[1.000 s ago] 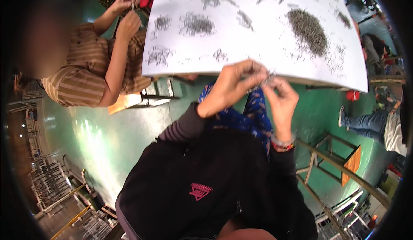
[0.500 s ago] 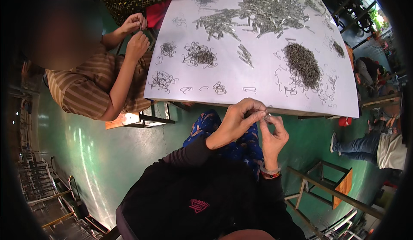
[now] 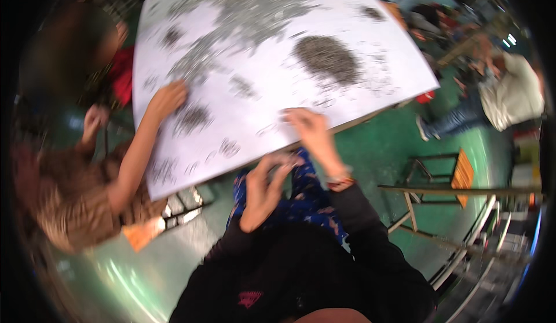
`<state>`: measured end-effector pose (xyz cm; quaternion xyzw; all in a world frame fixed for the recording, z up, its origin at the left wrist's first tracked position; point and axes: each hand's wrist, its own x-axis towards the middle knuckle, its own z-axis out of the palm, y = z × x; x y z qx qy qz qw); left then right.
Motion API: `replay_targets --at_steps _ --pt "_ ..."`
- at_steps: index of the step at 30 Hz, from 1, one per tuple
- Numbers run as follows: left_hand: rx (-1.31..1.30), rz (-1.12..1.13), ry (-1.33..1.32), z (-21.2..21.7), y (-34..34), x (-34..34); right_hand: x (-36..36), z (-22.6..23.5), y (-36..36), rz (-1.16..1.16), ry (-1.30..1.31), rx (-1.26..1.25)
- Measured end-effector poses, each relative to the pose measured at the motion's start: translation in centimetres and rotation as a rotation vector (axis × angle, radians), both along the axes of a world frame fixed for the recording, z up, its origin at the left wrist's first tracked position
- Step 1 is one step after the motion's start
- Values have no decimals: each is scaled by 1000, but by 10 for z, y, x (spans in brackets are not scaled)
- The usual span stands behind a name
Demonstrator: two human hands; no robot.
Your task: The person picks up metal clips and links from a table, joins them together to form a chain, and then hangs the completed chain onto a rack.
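Note:
Over the near edge of the white-topped table [image 3: 255, 132], my right hand [image 3: 313, 133] reaches with its fingertips low over the surface, beside a few loose bent wire pieces [image 3: 267, 129]. Motion smears those fingertips, so whether they grip anything is unclear. My left hand [image 3: 265, 187] is just off the edge, above my lap, thumb and fingers brought together. Whatever sits in that pinch is too blurred to name. A small cluster of bent wire hooks [image 3: 229, 147] lies on the tabletop to the left of my right hand.
A dark heap of wire hooks [image 3: 328, 60] and a wide spread of shiny slim metal pieces [image 3: 260, 10] cover parts of the table. At the left, a co-worker's arm [image 3: 142, 135] extends over the tabletop. A stool [image 3: 461, 172] stands to the right.
My hands, together at the table's edge before, have separated. The right has gone forward over the table, the left down toward my lap. The view has turned; the co-worker's hand now reaches over the table.

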<state>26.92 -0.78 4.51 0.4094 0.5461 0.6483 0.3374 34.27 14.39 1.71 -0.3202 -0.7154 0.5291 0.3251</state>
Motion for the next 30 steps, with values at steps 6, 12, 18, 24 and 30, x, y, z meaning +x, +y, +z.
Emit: replay_targets --at_steps 6,12,18,24,30 --pt "-42 -109 -97 1 12 15 -105 -62 75 -12 -241 580" --pt "-49 -84 -75 6 5 7 -131 -67 77 34 -297 649" --pt "-78 -48 -97 4 13 7 -60 -40 81 74 -6 -187" --pt "-44 61 184 -2 5 -9 17 53 -12 83 130 -180" --pt "81 -43 265 -5 6 3 49 64 -50 -68 234 -178"
